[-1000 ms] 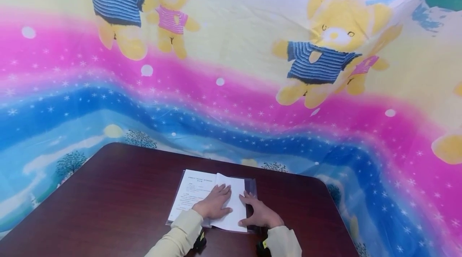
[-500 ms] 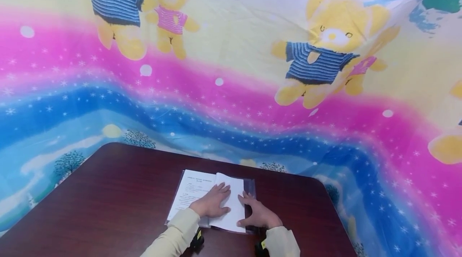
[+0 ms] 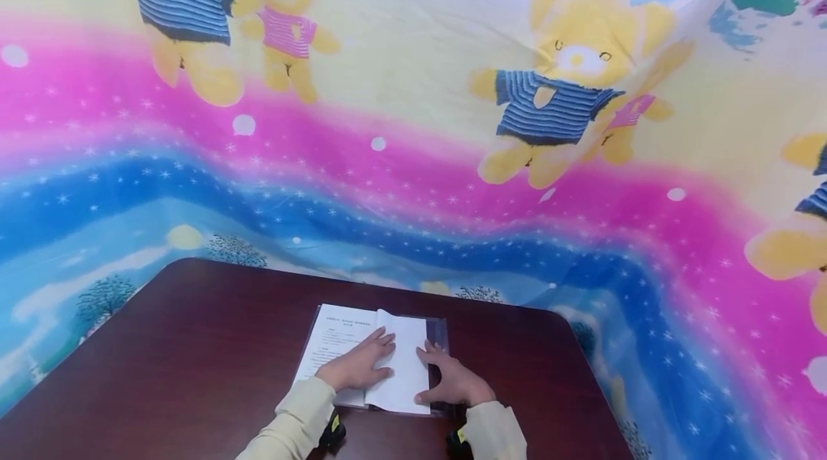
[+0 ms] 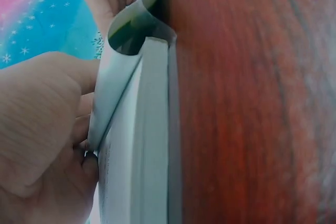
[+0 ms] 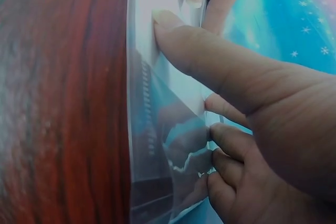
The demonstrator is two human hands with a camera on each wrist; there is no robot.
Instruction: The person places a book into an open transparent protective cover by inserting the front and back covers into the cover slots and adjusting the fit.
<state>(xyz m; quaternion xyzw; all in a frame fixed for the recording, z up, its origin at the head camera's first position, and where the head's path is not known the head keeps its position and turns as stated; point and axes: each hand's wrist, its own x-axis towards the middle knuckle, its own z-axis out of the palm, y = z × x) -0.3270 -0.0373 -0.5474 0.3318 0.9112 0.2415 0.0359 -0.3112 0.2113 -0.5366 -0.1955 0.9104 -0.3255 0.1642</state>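
Since the earlier frames both hands and the papers sit slightly lower and further left in the head view, in step with the backdrop, while their placing on the papers is unchanged. Nearest the viewer, two cream sleeves enter from the bottom edge. The left hand lies palm down on the papers, fingers straight and spread, pressing a folded-over white sheet flat; it grips nothing. The left wrist view shows that sheet curling over the stack edge beside the hand. The right hand rests at the right edge of the stack, fingers loosely extended, thumb pressing the sheet; in the right wrist view the thumb bears on the white page and the other fingers lie bent against a clear plastic sleeve. Whether they hold that plastic cannot be told. The papers lie in the clear sleeve, near the front middle of the dark red desk, printed page up on the left. Beyond the desk hangs a cloth with pink and blue bands and yellow bears.
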